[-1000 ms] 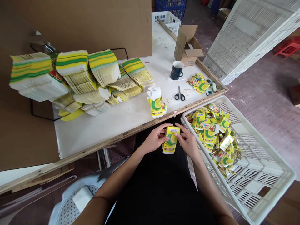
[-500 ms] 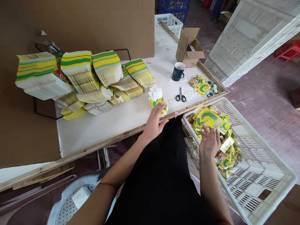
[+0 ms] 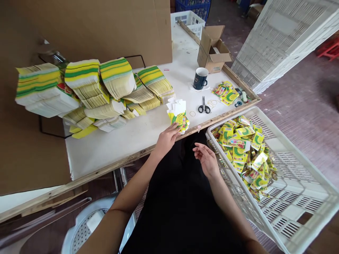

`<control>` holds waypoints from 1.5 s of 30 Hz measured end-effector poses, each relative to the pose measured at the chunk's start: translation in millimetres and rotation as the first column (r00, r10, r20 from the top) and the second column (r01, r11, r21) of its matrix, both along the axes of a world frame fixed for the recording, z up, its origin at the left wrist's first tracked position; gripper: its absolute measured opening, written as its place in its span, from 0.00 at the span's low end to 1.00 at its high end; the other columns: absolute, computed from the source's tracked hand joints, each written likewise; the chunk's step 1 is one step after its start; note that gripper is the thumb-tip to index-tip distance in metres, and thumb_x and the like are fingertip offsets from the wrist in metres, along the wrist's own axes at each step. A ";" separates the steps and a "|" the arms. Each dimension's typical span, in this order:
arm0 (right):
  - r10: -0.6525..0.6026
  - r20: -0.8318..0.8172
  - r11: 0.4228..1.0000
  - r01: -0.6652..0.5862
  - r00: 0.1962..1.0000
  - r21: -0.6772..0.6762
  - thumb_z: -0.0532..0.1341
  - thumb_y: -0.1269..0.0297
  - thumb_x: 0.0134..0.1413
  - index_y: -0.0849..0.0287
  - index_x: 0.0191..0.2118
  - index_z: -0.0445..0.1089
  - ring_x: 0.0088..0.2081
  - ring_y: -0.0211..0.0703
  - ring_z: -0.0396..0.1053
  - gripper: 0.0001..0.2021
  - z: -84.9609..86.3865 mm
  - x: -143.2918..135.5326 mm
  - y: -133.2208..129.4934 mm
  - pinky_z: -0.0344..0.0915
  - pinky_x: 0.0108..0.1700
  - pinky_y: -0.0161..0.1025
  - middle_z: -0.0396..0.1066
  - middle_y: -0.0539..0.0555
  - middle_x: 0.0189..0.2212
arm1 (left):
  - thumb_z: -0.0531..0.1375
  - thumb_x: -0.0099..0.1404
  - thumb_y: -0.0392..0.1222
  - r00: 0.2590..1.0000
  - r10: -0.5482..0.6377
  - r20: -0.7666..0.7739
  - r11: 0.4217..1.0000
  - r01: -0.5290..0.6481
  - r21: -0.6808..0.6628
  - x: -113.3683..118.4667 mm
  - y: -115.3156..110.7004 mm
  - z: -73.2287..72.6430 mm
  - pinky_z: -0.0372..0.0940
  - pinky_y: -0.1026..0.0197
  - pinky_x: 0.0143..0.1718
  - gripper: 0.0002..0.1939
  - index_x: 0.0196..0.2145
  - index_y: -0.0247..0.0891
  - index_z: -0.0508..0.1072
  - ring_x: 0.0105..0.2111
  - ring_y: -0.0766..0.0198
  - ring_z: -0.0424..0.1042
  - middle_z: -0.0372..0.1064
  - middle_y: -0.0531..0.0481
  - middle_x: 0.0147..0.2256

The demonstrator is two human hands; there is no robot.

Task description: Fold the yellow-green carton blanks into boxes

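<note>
On the table near its front edge lies a small pile of flat, folded yellow-green cartons (image 3: pixel 180 119) with white flaps. My left hand (image 3: pixel 166 140) is at its near left corner, fingers together and closed on a carton's edge; the thumb is mostly hidden. Over my lap, between the table edge and the crate, my right hand (image 3: pixel 208 161) is empty, its fingers loosely bent and apart. To the right, a white plastic crate (image 3: pixel 296 151) holds a heap of small yellow-green printed boxes (image 3: pixel 239 144).
Tall stacks of banded cartons (image 3: pixel 82 72) line the table's left side before a cardboard sheet (image 3: pixel 111 28). Scissors (image 3: pixel 203 106), rubber bands (image 3: pixel 192 113), a dark mug (image 3: pixel 200 78), a cardboard box (image 3: pixel 212 53) and loose printed packets (image 3: pixel 225 92) lie to the right.
A yellow-green box left my right hand and fell into the crate; that hand moved left, over my lap. My left hand came down and its fingers closed at the carton pile's near edge.
</note>
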State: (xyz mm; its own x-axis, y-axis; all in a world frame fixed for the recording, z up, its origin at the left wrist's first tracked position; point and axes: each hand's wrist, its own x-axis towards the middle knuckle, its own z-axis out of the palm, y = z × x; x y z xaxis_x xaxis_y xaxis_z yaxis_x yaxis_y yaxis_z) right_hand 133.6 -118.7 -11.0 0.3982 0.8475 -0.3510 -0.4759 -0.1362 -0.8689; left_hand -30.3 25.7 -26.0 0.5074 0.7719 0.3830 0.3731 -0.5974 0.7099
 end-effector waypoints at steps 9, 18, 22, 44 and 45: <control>-0.077 0.074 0.981 0.062 0.994 0.186 0.62 0.42 0.59 0.55 0.45 0.76 0.31 0.41 0.71 0.22 9.2 -5.2 -1.5 0.66 0.31 0.38 0.78 0.54 0.37 | 0.60 0.71 0.35 0.943 -0.283 0.175 0.930 0.225 0.291 15.1 -68.0 15.1 0.67 0.42 0.65 0.18 0.57 0.40 0.74 0.64 0.51 0.67 0.73 0.42 0.59; -0.080 0.108 0.990 0.066 0.991 0.125 0.73 0.53 0.49 0.52 0.45 0.69 0.25 0.37 0.67 0.21 4.0 -3.0 -7.1 0.63 0.28 0.34 0.75 0.46 0.27 | 0.63 0.68 0.53 0.829 -0.046 0.557 0.906 0.269 -0.326 19.2 -85.8 16.7 0.54 0.41 0.71 0.33 0.66 0.42 0.65 0.71 0.45 0.54 0.58 0.38 0.69; 0.014 0.022 0.994 -0.017 1.000 0.107 0.73 0.54 0.49 0.52 0.44 0.69 0.25 0.37 0.67 0.19 2.4 -8.9 -10.1 0.61 0.27 0.33 0.77 0.47 0.28 | 0.63 0.66 0.61 0.703 -0.019 0.711 0.488 0.627 -0.607 21.9 -76.7 27.5 0.63 0.42 0.64 0.33 0.61 0.38 0.72 0.65 0.41 0.65 0.67 0.35 0.64; -0.095 0.500 0.990 0.031 0.861 0.136 0.68 0.50 0.57 0.55 0.42 0.70 0.34 0.41 0.70 0.16 -9.0 -2.5 -13.5 0.69 0.37 0.39 0.74 0.52 0.35 | 0.70 0.61 0.48 0.822 0.220 0.525 0.699 0.243 -0.673 35.5 -91.6 17.3 0.72 0.55 0.47 0.36 0.60 0.39 0.59 0.43 0.56 0.79 0.78 0.43 0.45; -0.064 0.530 0.990 -0.012 0.846 0.138 0.67 0.50 0.58 0.54 0.48 0.69 0.36 0.42 0.71 0.18 -8.4 0.1 -14.0 0.70 0.39 0.39 0.74 0.53 0.39 | 0.70 0.61 0.47 0.828 0.203 0.522 0.700 0.250 -0.669 34.6 -92.5 18.1 0.72 0.56 0.45 0.37 0.61 0.40 0.56 0.43 0.56 0.80 0.78 0.43 0.45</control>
State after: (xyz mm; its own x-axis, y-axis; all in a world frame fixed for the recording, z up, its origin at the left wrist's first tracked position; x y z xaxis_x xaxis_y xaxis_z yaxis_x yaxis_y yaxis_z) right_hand 133.7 -132.7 -19.4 0.5142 0.8570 0.0343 0.0628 0.0023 -0.9980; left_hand 4.3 -66.8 -7.9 0.4215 0.9055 -0.0485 -0.1962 0.1433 0.9700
